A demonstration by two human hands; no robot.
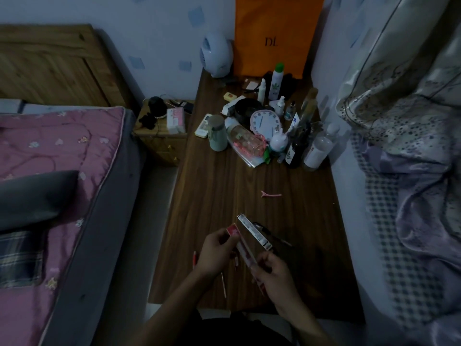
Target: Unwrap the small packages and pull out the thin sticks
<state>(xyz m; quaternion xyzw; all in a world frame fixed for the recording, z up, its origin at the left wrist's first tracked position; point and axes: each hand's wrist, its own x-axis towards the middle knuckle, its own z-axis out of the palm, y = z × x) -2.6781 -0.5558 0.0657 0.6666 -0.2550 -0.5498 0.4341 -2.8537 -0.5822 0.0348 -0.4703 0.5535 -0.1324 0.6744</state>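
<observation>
Low in the frame's centre, the left hand (216,253) and right hand (273,273) both pinch a long, slim pink box (243,248) with curled fingers; a second white box (254,232) lies against it, above the wooden table (214,196). A clear bottle (245,141) lies tipped upper centre, contents unclear.

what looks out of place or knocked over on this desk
A clear bottle with pink trim lies on its side among upright bottles at the far end of the desk. A pink hair clip lies alone mid-desk. Near the hands, thin pencils lie loose.
</observation>
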